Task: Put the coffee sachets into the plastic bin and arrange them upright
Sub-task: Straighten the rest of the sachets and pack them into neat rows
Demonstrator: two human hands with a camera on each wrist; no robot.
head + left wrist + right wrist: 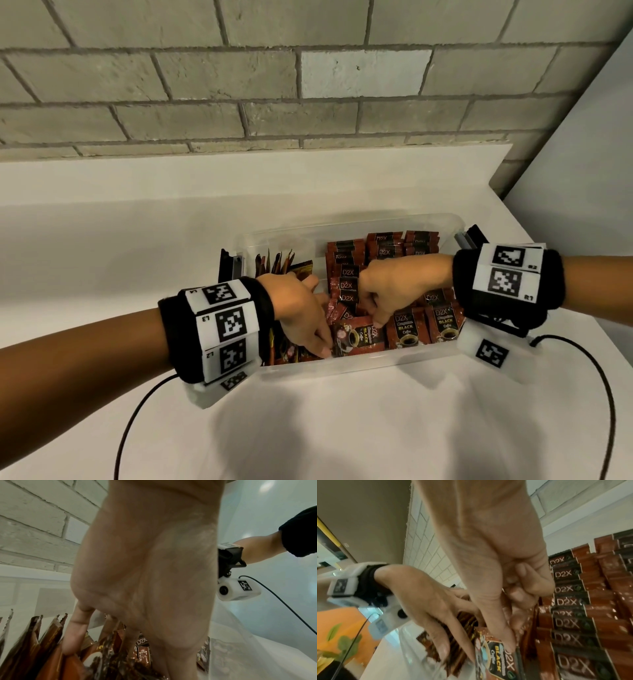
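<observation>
From the head view, a clear bin (346, 368) sits on a white counter (102, 240) below a brick wall (205, 85), and it is nearly full of upright sachets (383, 251) standing in rows. Both hands reach into its near side. The left hand (301, 308) points its fingers down onto one sachet lying on its side (356, 337) at the near wall; the right hand (394, 287) has its fingers curled, with one fingertip on that sachet's upper edge.

The left wrist view shows the left hand's fingers (73, 632) straight and spread loosely among sachet tops; whether they grip anything cannot be told.

In the right wrist view, the right hand's extended finger (501, 632) presses the sideways sachet's corner while its other fingers stay curled, holding nothing that can be seen.
</observation>
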